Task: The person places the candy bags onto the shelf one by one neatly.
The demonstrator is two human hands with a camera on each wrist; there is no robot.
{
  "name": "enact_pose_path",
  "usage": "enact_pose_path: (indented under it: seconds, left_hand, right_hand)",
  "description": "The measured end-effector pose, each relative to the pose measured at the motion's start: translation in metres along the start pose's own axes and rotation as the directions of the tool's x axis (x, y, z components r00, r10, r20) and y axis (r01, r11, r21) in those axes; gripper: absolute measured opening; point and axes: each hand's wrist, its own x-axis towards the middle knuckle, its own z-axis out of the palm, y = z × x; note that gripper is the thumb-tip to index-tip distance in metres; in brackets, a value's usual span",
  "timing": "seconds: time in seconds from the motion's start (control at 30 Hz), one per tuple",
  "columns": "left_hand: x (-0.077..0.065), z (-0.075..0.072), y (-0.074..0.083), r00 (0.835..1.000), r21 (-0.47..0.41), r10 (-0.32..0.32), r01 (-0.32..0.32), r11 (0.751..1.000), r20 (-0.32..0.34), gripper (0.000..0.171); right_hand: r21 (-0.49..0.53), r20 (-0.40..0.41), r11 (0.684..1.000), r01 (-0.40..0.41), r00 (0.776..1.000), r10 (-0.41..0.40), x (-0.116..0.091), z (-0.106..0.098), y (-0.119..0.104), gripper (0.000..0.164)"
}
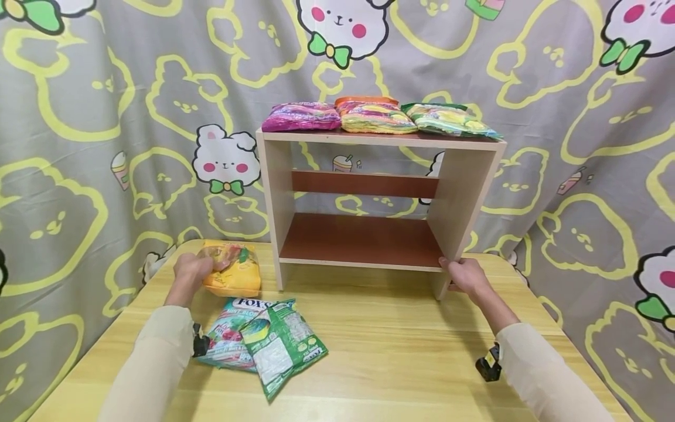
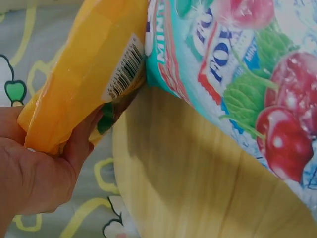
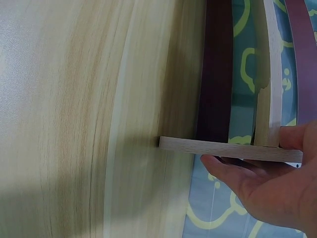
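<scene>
My left hand (image 1: 191, 273) pinches the left edge of a yellow bag (image 1: 239, 276), which rests at the left of the small shelf (image 1: 358, 239). In the left wrist view, thumb and fingers close on that bag's edge, its barcode facing the camera. On the right, my right hand (image 1: 466, 275) grips the shelf's right side panel (image 3: 213, 145) near its lower end, thumb inside and fingers outside. Right in front of the yellow bag lie a teal Fox's sweets bag (image 1: 224, 340) with cherries and a green bag (image 1: 295, 337) overlapping it.
On the shelf's top lie a purple bag (image 1: 302, 116), an orange-and-yellow bag (image 1: 375, 117) and a green-and-yellow bag (image 1: 450, 120). The shelf stands on a wooden table (image 1: 390, 351), before a grey patterned curtain (image 1: 174, 140) that wraps round the back and sides.
</scene>
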Motion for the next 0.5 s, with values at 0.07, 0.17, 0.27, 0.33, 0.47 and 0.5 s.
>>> enact_pose_path:
  seconds: [0.07, 0.17, 0.27, 0.33, 0.47, 0.5]
  left_hand:
    - [-0.002, 0.000, 0.002, 0.999, 0.016, 0.026, -0.026, 1.000, -0.024, 0.060]
    - [-0.003, 0.001, 0.005, 0.997, 0.030, 0.047, -0.045, 0.999, -0.069, 0.058]
    - [-0.003, 0.001, 0.008, 0.993, 0.022, 0.055, -0.053, 0.998, -0.101, 0.058]
    - [-0.002, -0.001, 0.011, 0.991, 0.050, 0.073, -0.067, 0.996, -0.116, 0.053]
    - [-0.003, -0.008, 0.018, 0.982, 0.150, 0.129, -0.108, 0.983, -0.137, 0.047]
    - [-0.003, -0.010, 0.020, 0.979, 0.182, 0.150, -0.124, 0.975, -0.136, 0.048]
  right_hand:
    - [0.002, -0.006, 1.000, 0.000, 1.000, 0.000, 0.000, 0.001, 0.000, 0.068]
    - [0.005, -0.011, 1.000, 0.000, 1.000, 0.000, 0.000, 0.001, -0.001, 0.067]
    - [0.003, -0.016, 1.000, 0.002, 1.000, -0.002, -0.001, 0.000, -0.001, 0.067]
    - [0.002, -0.018, 1.000, 0.001, 1.000, -0.001, -0.001, 0.000, -0.001, 0.067]
    - [0.001, -0.021, 1.000, 0.009, 1.000, -0.009, -0.001, 0.000, 0.000, 0.066]
    - [0.001, -0.022, 1.000, 0.010, 1.000, -0.010, -0.001, 0.001, 0.000, 0.065]
